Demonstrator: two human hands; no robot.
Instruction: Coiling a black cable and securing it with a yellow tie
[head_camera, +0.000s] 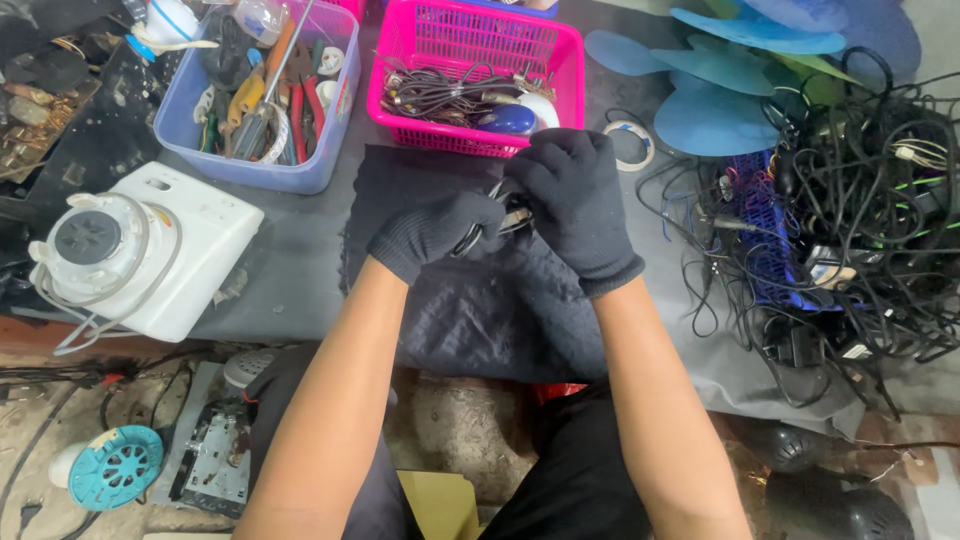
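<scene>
**Gloved hands bunched on a black cable over the workbench**

Nearest, at 6 o'clock, two bare forearms are seen reaching up. The left hand (432, 232) and right hand (572, 200), both in black knit gloves, are closed around a coiled black cable (492, 218) held between them above a dark cloth (480, 310). At 9 o'clock a white appliance (140, 245) is parked. At 3 o'clock a tangle of wires (850, 220) is piled. Farthest, at 12, a pink basket (475, 70) sits beside a blue tool bin (255, 95).

A grey worktable (300, 270) stands over a rough, perhaps concrete floor (455, 425) in even light.
</scene>
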